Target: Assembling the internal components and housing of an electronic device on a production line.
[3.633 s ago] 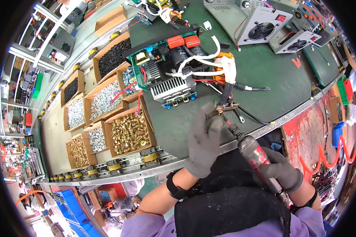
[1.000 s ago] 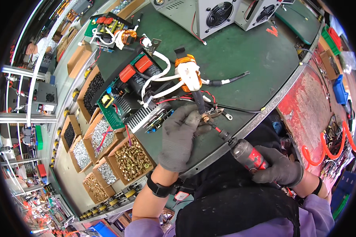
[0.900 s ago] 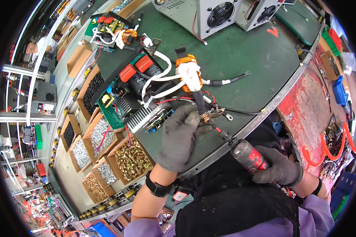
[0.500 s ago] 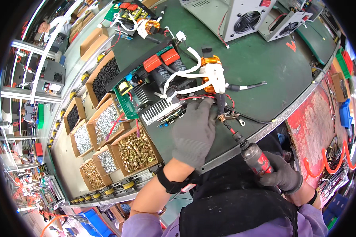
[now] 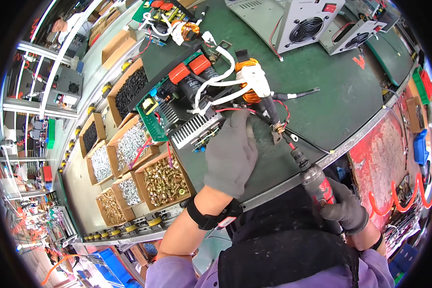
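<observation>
My left hand [image 5: 231,156], in a grey glove, grips the near side of a circuit board assembly [image 5: 151,126], its fingertips partly hidden beside the silver heat sink [image 5: 193,129]. The assembly carries red-topped black capacitors, white sleeved wires [image 5: 221,87] and an orange copper coil [image 5: 248,68]. My right hand [image 5: 346,209], gloved too, is closed round a power screwdriver [image 5: 317,184] with a dark, red-marked body. Its bit [image 5: 289,141] points up-left, close to a copper terminal [image 5: 277,129] on the end of a thick black cable. Whether they touch, I cannot tell. A ring lug [image 5: 294,138] lies beside the bit.
Cardboard trays of brass bolts [image 5: 163,182], silver screws [image 5: 131,144] and black screws [image 5: 129,91] stand left on a roller line. Grey metal housings with fans [image 5: 306,30] stand at the back; a second coil assembly [image 5: 175,29] lies far left. The table's metal edge [image 5: 273,192] runs near me.
The assembly and my left hand have shifted slightly left. The cable's copper terminal has swung up, and the screwdriver has moved a little right, its bit now farther from the terminal.
</observation>
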`<state>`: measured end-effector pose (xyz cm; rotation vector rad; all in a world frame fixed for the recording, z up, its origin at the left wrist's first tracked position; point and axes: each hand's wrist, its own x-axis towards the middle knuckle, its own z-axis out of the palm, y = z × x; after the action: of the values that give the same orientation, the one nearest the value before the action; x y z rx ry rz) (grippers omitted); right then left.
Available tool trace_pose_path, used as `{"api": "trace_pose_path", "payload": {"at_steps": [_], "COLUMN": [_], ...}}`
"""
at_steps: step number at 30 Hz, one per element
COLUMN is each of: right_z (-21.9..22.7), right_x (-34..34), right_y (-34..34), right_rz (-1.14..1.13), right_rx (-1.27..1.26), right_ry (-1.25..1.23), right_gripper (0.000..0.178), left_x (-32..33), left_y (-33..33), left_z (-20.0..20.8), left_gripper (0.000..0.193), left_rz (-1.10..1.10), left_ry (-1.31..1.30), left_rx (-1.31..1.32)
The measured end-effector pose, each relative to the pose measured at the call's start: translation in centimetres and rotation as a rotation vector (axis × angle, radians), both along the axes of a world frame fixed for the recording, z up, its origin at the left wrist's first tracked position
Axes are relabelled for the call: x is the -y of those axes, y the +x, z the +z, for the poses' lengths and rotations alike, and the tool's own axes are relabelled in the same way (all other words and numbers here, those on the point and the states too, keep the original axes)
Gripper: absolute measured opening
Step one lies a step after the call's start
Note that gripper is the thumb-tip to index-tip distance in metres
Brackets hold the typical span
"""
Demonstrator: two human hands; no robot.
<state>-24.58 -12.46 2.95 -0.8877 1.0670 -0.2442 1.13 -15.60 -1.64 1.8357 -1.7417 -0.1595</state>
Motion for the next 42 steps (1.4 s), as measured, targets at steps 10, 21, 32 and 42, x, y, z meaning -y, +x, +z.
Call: {"api": "trace_pose_path", "payload": {"at_steps": [10,21,32,42], "right_z": [-1.8,-1.6,-1.2,-1.3], "right_x": [0.8,1.5,1.3,1.3], "right_y": [-0.5,-0.7,-0.4,-0.8], "right_rz": [0.015,0.094,0.090,0.038], "right_rx": [0.117,0.035,0.060,0.185], "right_ry": [0.049,0.071,0.050,0.235], "right_gripper": [0.052,0.050,0.048,0.047], "left_x": [-0.4,1.9,1.5,0.5], "left_y": [0.5,0.0,0.8,1.3], "left_z": [-0.4,1.5,2.6,1.6], "left_gripper": [0.022,0.014,0.029,0.025], "left_rz": [0.072,-0.066,-0.099,-0.147], "left_ry": [0.181,0.492,0.684,0.660], "left_rx": [0.441,-0.843,-1.137,-1.477]}}
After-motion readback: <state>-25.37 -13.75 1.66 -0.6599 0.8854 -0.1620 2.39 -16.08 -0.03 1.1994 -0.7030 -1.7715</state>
